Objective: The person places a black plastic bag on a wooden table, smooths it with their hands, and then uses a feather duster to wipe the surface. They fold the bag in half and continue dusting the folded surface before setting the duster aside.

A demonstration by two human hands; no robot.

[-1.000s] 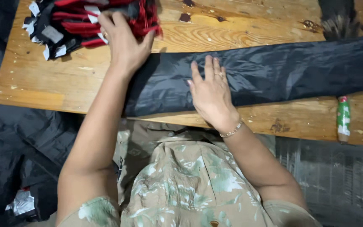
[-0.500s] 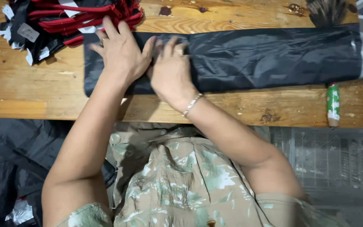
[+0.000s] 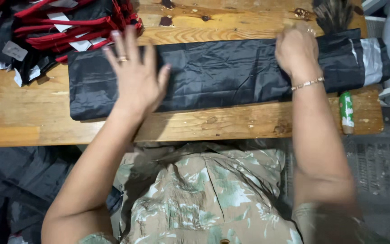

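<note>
- Fingers of the left hand are spread wide and laid flat on the long folded black fabric piece; nothing is gripped, and a ring is worn on one finger.
- Fingers of the right hand are curled down and pressed onto the same fabric near its grey-banded end; whether a fold is pinched under them cannot be told.
- A thin bracelet is worn at the right wrist.
- The fabric piece is laid lengthwise across the wooden table, reaching nearly from one end to the other.
- The step in hand is judged to be the flattening of the folded strip, with both hands set well apart along it.
- An even press along the whole strip is judged to be called for next, so that no crease is trapped.
- Just beyond the fabric's left end, a stack of red-and-black folded pieces with white tags is piled.
- Beside the fabric's grey-banded end, a small green-and-white tube is lying at the table edge.
</note>
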